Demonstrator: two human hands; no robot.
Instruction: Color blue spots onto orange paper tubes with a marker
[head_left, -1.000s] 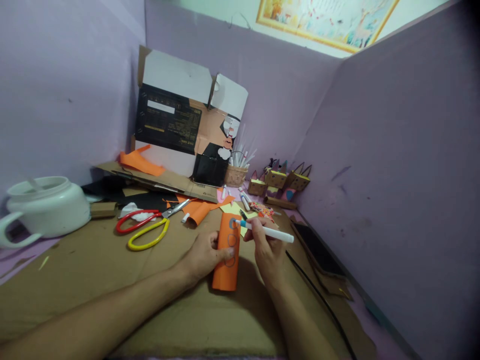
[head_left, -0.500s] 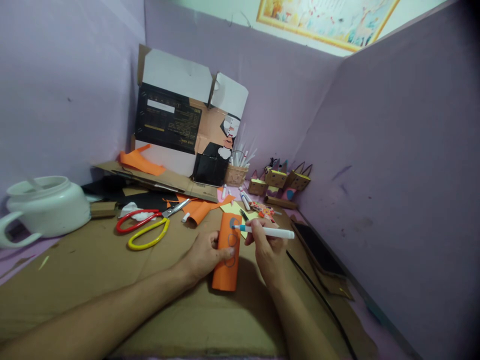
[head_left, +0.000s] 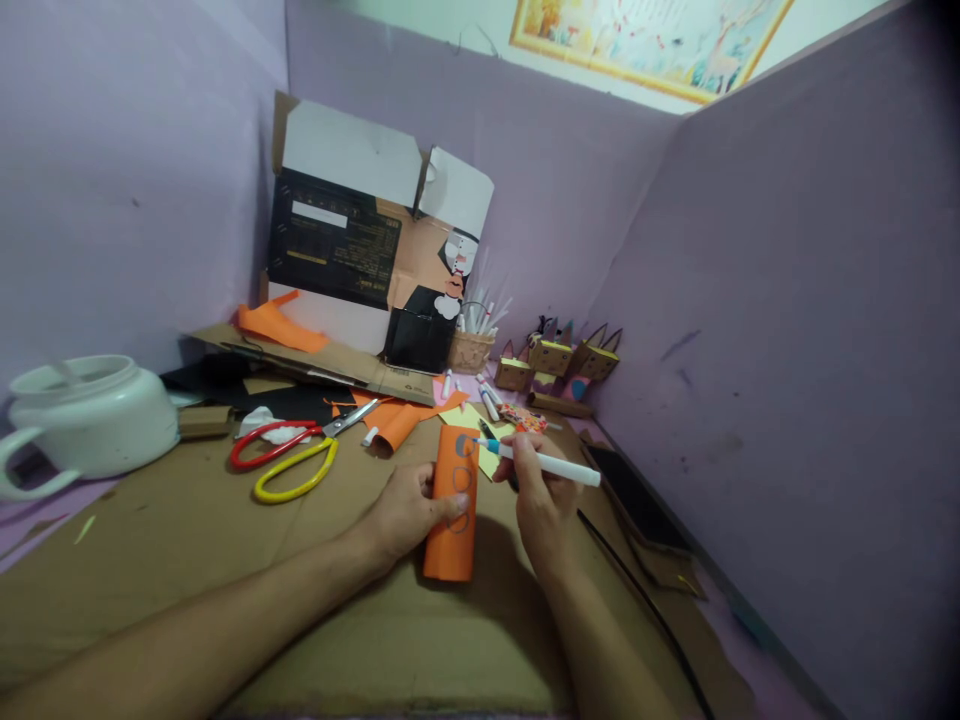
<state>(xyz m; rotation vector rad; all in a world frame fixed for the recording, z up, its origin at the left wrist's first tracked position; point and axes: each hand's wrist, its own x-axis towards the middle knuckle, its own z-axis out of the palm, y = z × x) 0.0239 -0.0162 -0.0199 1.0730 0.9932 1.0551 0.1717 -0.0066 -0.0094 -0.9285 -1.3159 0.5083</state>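
An orange paper tube (head_left: pixel 450 555) stands tilted in my left hand (head_left: pixel 412 508), whose thumb presses across its front. Outlined rounded shapes run down the tube, and the top one is partly filled with blue. In my right hand (head_left: pixel 544 490) is a white marker pen (head_left: pixel 559 468) with a blue collar, its tip at the right side of the top shape. Beyond the tube lie orange paper scraps (head_left: pixel 401 428) and a yellow sheet (head_left: pixel 487 464) partly behind my right hand.
Scissors (head_left: pixel 296 470) with red and yellow handles lie left on the cardboard mat (head_left: pixel 300 640). A white mug-like pot (head_left: pixel 97 420) stands far left. A basket of markers (head_left: pixel 471 352), animal-faced cardboard figures (head_left: pixel 551 357) and an opened box (head_left: pixel 334 235) are behind. A phone-like dark slab (head_left: pixel 637 500) lies right.
The marker's tip has moved up and slightly right across the top shape, and the pen's back end has dipped. My left hand keeps the tube in nearly the same place.
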